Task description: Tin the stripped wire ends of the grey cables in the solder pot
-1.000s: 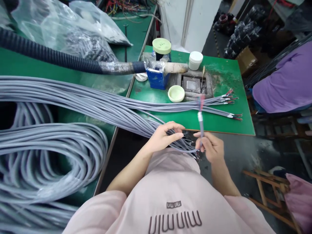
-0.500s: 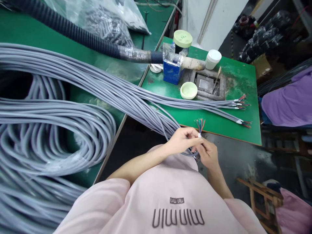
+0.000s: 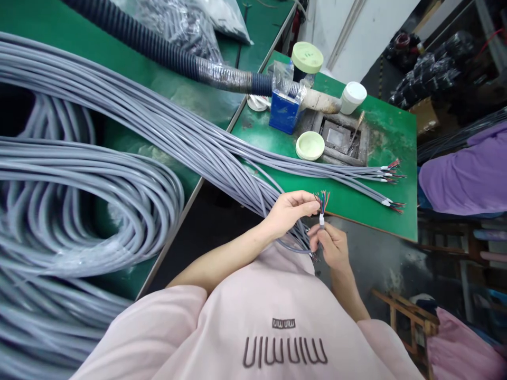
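One grey cable end, with a white band (image 3: 321, 217) and fanned coloured wires (image 3: 324, 200), stands upright between my hands. My right hand (image 3: 333, 244) is closed on the cable just below the band. My left hand (image 3: 295, 208) pinches at the left edge of the coloured wires with thumb and fingertips. Behind and left of my hands runs a thick bundle of grey cables (image 3: 166, 124). Part of it lies across the green table, its stripped ends (image 3: 390, 173) at the right; other ends hang beneath my hands.
Coiled grey cables (image 3: 146, 179) fill the left. On the green table (image 3: 372, 211) are a square metal pot (image 3: 338, 137) with a stick, a pale green dish (image 3: 310, 146), a white tub (image 3: 353, 96) and a hose (image 3: 166, 55). A person's purple sleeve (image 3: 463, 174) is at right.
My left hand has moved up from the white band to the coloured wires. My right hand now grips the cable below the band, which shows more fully. The whole view has shifted slightly.
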Tool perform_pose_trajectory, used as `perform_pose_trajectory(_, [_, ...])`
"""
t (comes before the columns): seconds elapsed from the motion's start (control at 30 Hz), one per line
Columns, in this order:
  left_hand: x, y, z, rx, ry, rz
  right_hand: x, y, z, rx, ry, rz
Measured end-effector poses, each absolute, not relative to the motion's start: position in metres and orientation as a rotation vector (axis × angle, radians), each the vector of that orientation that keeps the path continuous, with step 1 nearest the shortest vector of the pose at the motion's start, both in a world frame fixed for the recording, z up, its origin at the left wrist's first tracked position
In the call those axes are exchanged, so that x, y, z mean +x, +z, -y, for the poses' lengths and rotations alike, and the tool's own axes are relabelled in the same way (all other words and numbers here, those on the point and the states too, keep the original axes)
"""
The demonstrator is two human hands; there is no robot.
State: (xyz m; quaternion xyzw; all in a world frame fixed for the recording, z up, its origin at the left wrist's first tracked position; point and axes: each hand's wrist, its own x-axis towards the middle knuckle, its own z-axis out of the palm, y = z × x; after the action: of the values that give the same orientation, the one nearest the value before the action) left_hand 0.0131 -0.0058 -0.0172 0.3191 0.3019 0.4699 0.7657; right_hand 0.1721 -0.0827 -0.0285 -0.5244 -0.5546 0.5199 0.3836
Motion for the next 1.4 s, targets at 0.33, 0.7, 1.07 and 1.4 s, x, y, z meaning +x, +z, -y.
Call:
perform_pose_trajectory(0.33, [0.02, -0.021, 0.004, 0.379, 0.798, -0.489, 0.17, -0.029, 0.085, -1.334, 1.344, 1.464])
perform_pose_trajectory(0.7, [0.016, -0.023, 0.001, 0.542, 0.859, -0.47, 0.171, -0.03, 0.082, -1.282, 1.358, 1.446])
perform_pose_trajectory(1.07, [0.008, -0.021, -0.004, 0.796, 0.929, -0.518, 0.17, -0.026, 0.081, -1.31, 1.356, 1.448])
perform_pose_trajectory(1.4, [0.017, -0.03, 0.009, 0.747, 0.907, -0.631, 0.158, -0.025, 0.065, -1.284, 1.232, 1.126])
